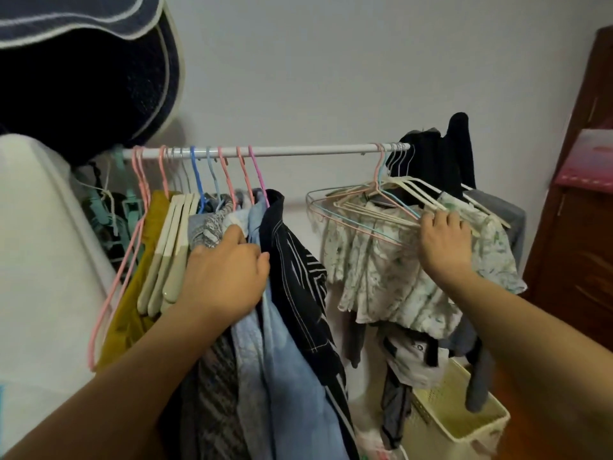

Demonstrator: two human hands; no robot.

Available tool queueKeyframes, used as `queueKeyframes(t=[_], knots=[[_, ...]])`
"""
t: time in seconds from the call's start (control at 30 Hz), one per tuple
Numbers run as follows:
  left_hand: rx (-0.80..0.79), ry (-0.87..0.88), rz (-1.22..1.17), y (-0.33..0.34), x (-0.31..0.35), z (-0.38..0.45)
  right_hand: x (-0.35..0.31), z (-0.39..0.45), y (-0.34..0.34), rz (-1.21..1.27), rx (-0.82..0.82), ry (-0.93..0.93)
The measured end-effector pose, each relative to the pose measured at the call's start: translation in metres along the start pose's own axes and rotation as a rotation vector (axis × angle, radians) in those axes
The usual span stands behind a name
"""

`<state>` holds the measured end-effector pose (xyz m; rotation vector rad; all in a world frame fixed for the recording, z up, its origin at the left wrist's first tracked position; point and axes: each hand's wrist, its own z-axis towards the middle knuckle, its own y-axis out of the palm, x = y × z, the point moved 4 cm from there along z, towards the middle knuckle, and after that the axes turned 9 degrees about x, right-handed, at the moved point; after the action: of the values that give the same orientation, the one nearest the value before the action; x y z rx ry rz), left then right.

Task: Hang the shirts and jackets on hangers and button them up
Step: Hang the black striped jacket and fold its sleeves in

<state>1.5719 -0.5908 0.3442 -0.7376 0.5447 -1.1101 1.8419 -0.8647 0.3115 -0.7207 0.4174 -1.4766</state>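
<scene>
**Two hands at a clothes rail**

Seen from above, over both forearms. Left hand (pixel 225 277) resting on the shoulders of hung garments at the left end of a white metal clothes rail (pixel 298 150), fingers curled over and into the fabric, fingertips buried between a pale blue cotton shirt (pixel 282 360) and a grey patterned shirt (pixel 212 376). Just right of the thumb, touching the pale blue shirt: a dark navy shirt with thin white stripes (pixel 298 277), collar up against a pink hanger hook. Further left on the rail: a mustard-yellow garment (pixel 126 320), three cream plastic hangers (pixel 166 260) and a bare pink wire hanger (pixel 116 277).

Right hand (pixel 444 240) near the rail's right end, well apart from the left, fingers curled round the lower bars of a bunch of thin empty wire hangers (pixel 361 207), cream, pink and pale blue, hooked on the rail and tilted. Directly beneath hand and hangers: a crumpled white floral-print shirt (pixel 398 277), draped over a heap of dark clothes. Below that, on the floor: a cream slatted plastic laundry basket (pixel 464 416). Behind: a plain pale wall (pixel 331 61).
</scene>
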Motion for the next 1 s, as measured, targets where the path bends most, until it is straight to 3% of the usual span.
queueKeyframes(t=[0.17, 0.27, 0.4, 0.53, 0.63, 0.73, 0.83, 0.9, 1.0], knots=[[-0.002, 0.017, -0.036, 0.001, -0.005, 0.0, -0.003, 0.012, 0.004, -0.08, -0.082, -0.07], [-0.013, 0.011, -0.026, -0.007, -0.007, 0.002, -0.008, 0.017, 0.005, 0.142, -0.118, -0.112], [0.299, 0.078, -0.044, -0.025, 0.002, 0.005, -0.012, 0.018, -0.011, 0.457, -0.032, -0.011], [0.203, 0.076, -0.547, -0.038, 0.04, 0.028, -0.013, 0.029, -0.062, 0.564, 0.044, 0.009], [0.175, 0.024, -0.874, -0.034, 0.085, 0.043, 0.005, 0.008, -0.096, 0.485, 0.13, -0.044], [0.223, 0.015, -1.221, -0.018, 0.147, 0.035, 0.049, -0.06, -0.106, 0.422, 0.174, -0.042], [0.246, 0.058, -1.471, 0.006, 0.218, -0.005, 0.115, -0.175, -0.1, 0.421, 0.01, 0.094], [0.137, 0.152, -1.533, 0.022, 0.267, -0.052, 0.159, -0.282, -0.103, 0.474, -0.17, 0.257], [-0.207, 0.351, -1.532, 0.04, 0.343, -0.145, 0.205, -0.45, -0.142, 0.486, -0.292, 0.636]])
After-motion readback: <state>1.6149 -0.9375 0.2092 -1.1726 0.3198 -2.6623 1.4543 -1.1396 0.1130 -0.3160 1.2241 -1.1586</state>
